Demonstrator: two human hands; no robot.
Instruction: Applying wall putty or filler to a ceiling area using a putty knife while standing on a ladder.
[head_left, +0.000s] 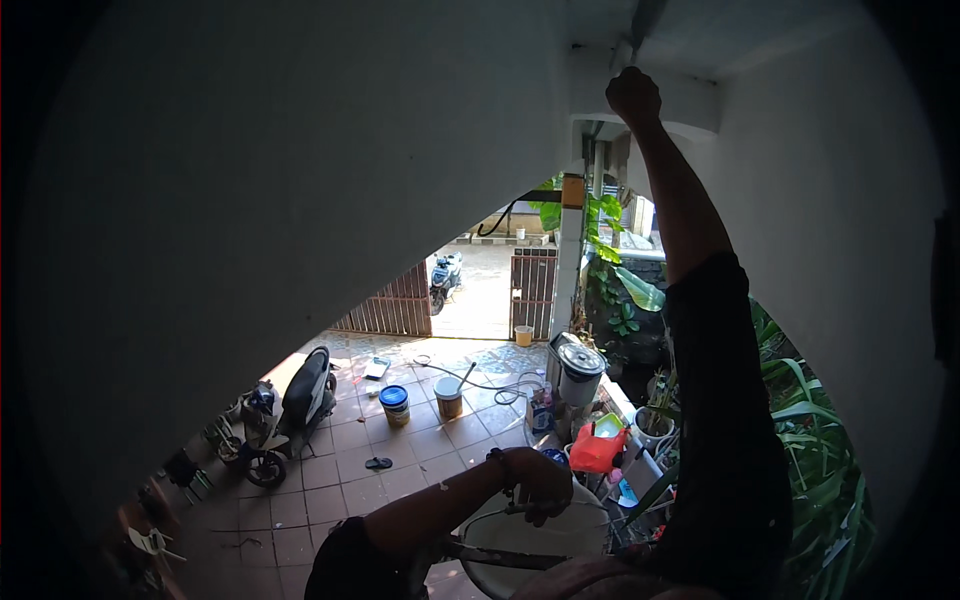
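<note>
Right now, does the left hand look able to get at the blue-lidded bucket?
Probably not: the blue-lidded bucket stands on the tiled floor, well below, while the left hand is at the white bucket.

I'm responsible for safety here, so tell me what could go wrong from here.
Overreaching: the right hand is raised up at the white beam, with the tiled floor well below, so balance could be lost.

Spilling: the white bucket is right under the left hand, and a bump might tip it.

Dropping: something let fall could perhaps strike the blue-lidded bucket or the parked scooter on the floor.
</note>
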